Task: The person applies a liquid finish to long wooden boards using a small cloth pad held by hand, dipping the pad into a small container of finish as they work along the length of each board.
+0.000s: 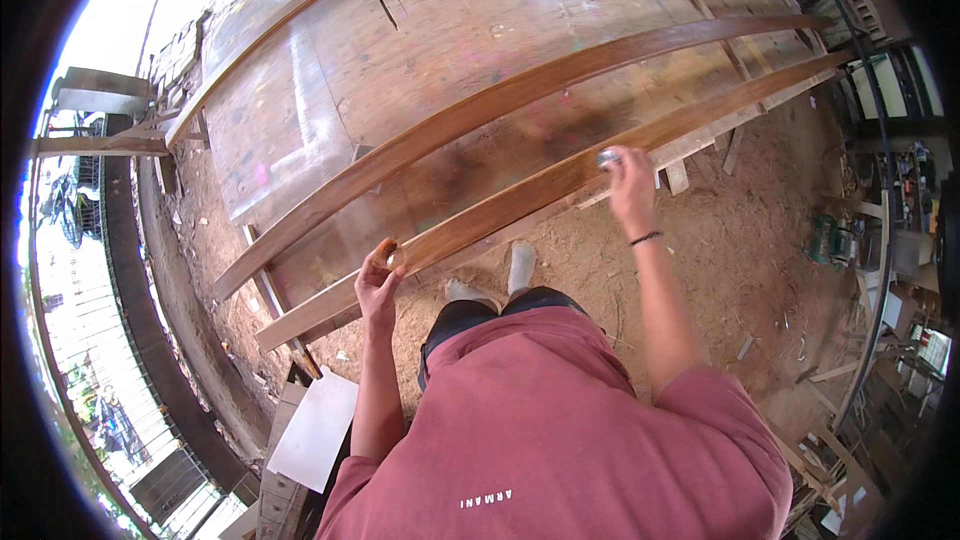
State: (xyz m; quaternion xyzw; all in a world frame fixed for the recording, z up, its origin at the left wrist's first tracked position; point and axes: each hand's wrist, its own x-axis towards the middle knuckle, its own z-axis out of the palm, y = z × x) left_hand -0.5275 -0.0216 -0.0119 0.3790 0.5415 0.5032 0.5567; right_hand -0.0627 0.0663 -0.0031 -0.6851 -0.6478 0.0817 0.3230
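A long varnished plank [520, 202] lies along the near edge of the wide plywood surface [420, 30], running from lower left to upper right, with a second, similar plank [470, 110] lying parallel beyond it. The left hand [378, 280] reaches up from the lower edge with the forearm nearly vertical; its fingers [385, 252] curl closed around the plank's near edge, close to its lower left end, thumb on the near side. The right hand [630, 180] extends forward on an almost straight arm, a dark band at the wrist, and rests on the same plank farther along to the right. Its fingers are closed around a small grey object [607, 157] pressed against the plank's top face; what the object is cannot be told. Bare earth floor [740, 240] strewn with wood scraps lies below, and a white board [315, 430] lies at lower left.
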